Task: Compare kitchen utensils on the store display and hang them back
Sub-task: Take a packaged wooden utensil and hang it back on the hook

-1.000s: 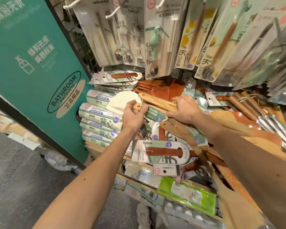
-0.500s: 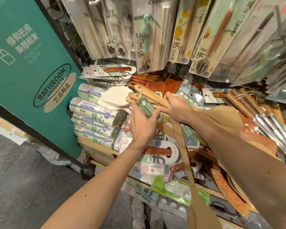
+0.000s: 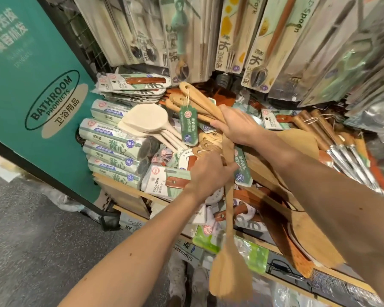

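My right hand (image 3: 237,127) grips a bundle of wooden spatula handles (image 3: 200,100) that carry a green paper tag (image 3: 188,126) on a string. Lower down, my left hand (image 3: 208,173) holds the handle of a long wooden spatula (image 3: 230,260), whose flat blade hangs down past the shelf edge. A second green tag (image 3: 242,169) dangles beside my left hand. Pale wooden rice paddles (image 3: 146,120) lie just left of the handles.
Carded forks and spoons (image 3: 231,41) hang in rows above. Rolled green bag packs (image 3: 111,138) stack at the left, next to a teal bathroom sign (image 3: 31,85). Metal utensils with wooden handles (image 3: 333,138) lie at the right. The wooden shelf edge (image 3: 129,191) runs below.
My left hand let go of the handle ends and tag, dropped lower and took hold of the long spatula's handle. The view has moved closer to the shelf.
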